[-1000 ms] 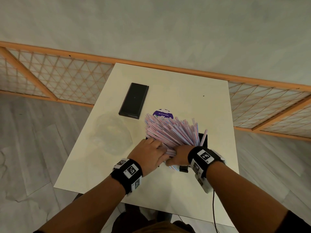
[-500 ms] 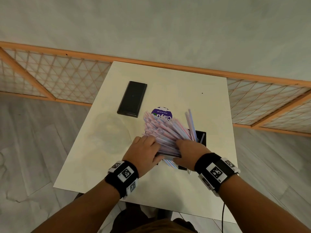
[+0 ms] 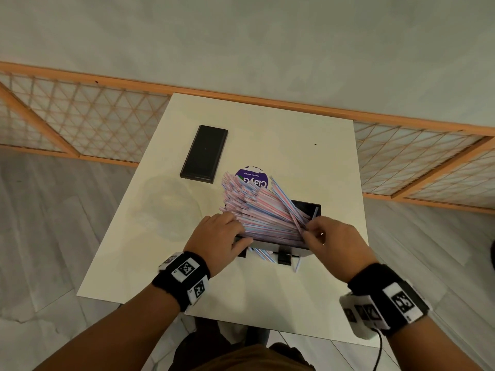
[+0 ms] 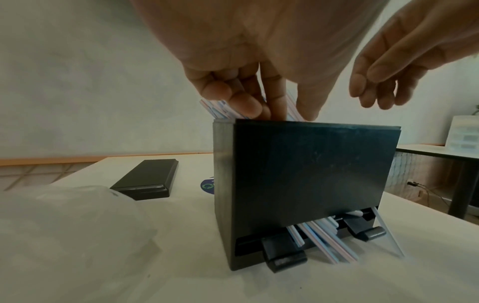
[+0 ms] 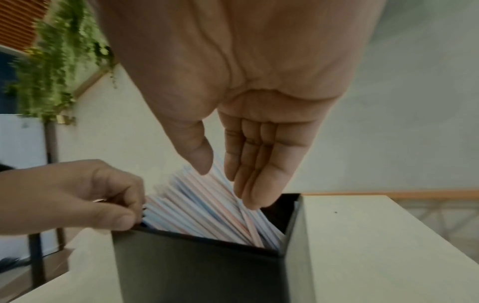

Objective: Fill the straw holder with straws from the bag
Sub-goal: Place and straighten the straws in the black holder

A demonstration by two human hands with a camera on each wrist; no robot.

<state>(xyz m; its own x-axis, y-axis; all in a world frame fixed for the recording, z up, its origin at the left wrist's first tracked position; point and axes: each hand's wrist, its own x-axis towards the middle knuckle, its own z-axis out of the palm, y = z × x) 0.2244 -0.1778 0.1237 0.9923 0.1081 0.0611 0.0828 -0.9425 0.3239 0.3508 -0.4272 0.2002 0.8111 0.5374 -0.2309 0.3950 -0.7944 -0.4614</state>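
1. Leaning leftward out of the black straw holder, the striped straws fan between both hands on the white table.
2. Left hand: fingers curled, gripping the bundle's left side at the holder's rim.
3. Right hand: fingers loosely extended, tips touching the rightmost straws.
4. Several straws protrude from the holder's bottom slot; a clear bag lies left.

Head looks steeply down; wrists close, perhaps level, sharing the straw holder
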